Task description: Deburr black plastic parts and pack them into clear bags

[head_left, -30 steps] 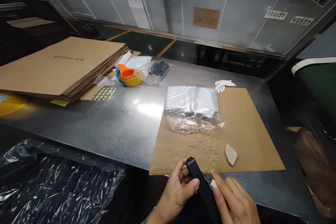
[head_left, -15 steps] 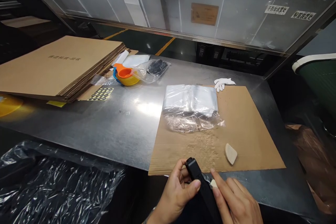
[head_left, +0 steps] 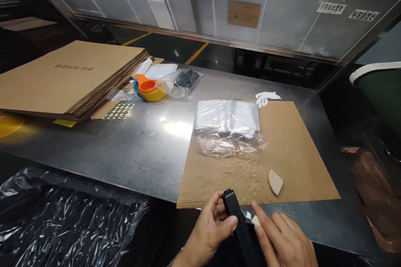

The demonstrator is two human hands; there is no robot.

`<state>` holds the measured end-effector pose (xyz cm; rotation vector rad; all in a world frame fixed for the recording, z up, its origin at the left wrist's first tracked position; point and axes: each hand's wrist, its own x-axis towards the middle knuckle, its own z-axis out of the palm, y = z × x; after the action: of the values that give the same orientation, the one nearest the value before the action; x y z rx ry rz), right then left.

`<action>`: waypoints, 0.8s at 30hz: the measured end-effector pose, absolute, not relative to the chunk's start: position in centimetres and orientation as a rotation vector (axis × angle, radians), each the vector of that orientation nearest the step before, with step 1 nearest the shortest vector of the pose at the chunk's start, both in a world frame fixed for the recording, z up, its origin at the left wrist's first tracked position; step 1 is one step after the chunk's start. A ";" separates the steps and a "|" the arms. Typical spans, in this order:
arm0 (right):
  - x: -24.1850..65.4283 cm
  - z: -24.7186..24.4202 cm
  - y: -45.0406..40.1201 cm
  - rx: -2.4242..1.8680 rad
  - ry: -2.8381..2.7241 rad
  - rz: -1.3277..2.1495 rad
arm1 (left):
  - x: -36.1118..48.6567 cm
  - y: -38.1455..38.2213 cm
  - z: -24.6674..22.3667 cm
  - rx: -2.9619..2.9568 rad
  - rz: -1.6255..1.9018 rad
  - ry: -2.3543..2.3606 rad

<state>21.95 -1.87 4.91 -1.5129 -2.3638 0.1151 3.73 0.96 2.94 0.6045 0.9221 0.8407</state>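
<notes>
My left hand [head_left: 208, 229] grips a black device [head_left: 242, 233] by the table [head_left: 140, 150], my right hand [head_left: 285, 238] pinches a pale piece [head_left: 255, 220] beside it, and beyond lie a bagged stack [head_left: 227, 119], nested cups [head_left: 154, 95] and a bag [head_left: 169, 86] holding something black [head_left: 186, 78].

Left hand [head_left: 208, 231]: grips black casing [head_left: 243, 233].
Right hand [head_left: 283, 233]: pinches small cream piece [head_left: 255, 220] beside it.
Cardboard sheet [head_left: 300, 158]: bears cream wedge [head_left: 275, 182].

Long black object [head_left: 244, 234] — slanted, far end leftward — small pale piece [head_left: 256, 220] alongside
</notes>
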 end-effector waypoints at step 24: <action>22.3 5.5 -2.0 -1.479 -2.401 0.094 | 3.6 0.7 4.0 0.589 0.860 0.954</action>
<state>22.26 -1.97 5.46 -1.4785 -2.4006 0.0940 3.59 0.66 3.97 0.5886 0.9543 0.8603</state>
